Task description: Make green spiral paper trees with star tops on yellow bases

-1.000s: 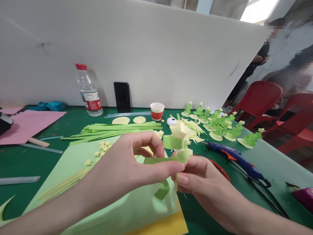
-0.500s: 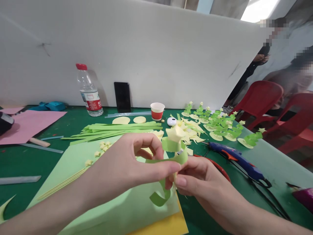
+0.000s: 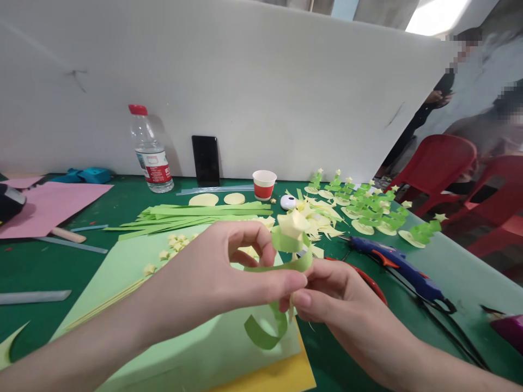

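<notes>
My left hand [image 3: 235,272] pinches a curled green paper strip [image 3: 265,332] between thumb and fingers. The strip winds around a thin pale yellow paper stem, topped by a folded yellow paper star [image 3: 293,225]. Closed on the lower part of the stem is my right hand [image 3: 343,294], its thumb and fingertips touching the left thumb. The strip's loose end curls below my hands. Beneath them lie light green paper sheets [image 3: 171,348] with a yellow sheet [image 3: 281,375] under them. Part of the stem is hidden by my fingers.
Finished star-topped paper spirals [image 3: 368,204] stand at the back right beside a blue glue gun [image 3: 402,264]. Red-handled scissors [image 3: 373,283] lie partly behind my right hand. Green strips [image 3: 196,215], a paper cup [image 3: 264,188], a phone [image 3: 206,161] and a water bottle [image 3: 153,158] are behind.
My left thumb has slid slightly right along the strip, and the strip's loose end has swung a little left. Both hands keep their grip.
</notes>
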`<state>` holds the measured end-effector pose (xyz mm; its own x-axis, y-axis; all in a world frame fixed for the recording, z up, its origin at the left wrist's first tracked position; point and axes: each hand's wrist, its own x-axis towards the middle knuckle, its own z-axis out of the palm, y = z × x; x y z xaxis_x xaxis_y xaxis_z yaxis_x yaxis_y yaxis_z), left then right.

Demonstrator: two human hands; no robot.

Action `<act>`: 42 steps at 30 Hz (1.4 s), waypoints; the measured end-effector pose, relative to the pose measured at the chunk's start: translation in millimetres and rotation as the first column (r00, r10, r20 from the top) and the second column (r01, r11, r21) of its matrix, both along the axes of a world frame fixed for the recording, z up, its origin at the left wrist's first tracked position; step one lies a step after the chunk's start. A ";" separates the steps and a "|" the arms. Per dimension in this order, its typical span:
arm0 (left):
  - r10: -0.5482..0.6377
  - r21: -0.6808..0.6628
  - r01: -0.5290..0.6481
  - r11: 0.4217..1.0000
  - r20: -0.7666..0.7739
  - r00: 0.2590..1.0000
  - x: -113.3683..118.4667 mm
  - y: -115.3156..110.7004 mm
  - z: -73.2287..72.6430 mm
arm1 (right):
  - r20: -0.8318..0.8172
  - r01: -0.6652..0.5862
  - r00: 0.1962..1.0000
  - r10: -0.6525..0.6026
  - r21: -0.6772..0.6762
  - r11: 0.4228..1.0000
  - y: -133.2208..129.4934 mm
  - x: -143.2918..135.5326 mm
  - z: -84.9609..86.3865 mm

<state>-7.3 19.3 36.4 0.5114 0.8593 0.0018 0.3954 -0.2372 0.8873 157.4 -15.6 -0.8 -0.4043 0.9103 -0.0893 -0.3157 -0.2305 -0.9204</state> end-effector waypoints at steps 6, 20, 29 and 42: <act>0.010 -0.022 -0.010 1.000 -0.022 1.000 2.7 -2.7 2.5 | -0.040 -0.009 0.999 0.009 0.005 1.000 -1.1 -0.9 -1.8; 0.026 0.016 -0.025 1.000 -0.051 0.998 -4.7 3.0 -5.9 | 0.023 0.005 1.000 -0.005 0.000 1.000 0.4 -0.7 -0.3; 0.249 0.154 -0.282 0.947 0.202 0.947 -5.1 6.2 -11.2 | 0.046 0.197 0.979 -0.198 0.032 0.980 8.6 6.4 6.9; 0.015 0.330 -0.050 0.943 0.107 0.994 13.8 -5.4 -20.2 | 0.082 0.258 0.960 -0.267 0.113 0.960 11.9 6.7 3.8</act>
<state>6.5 13.9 16.1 0.4654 0.8170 0.3404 0.3194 -0.5137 0.7963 164.1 -3.7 3.0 -0.1441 0.9894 -0.0186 -0.2623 -0.0563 -0.9634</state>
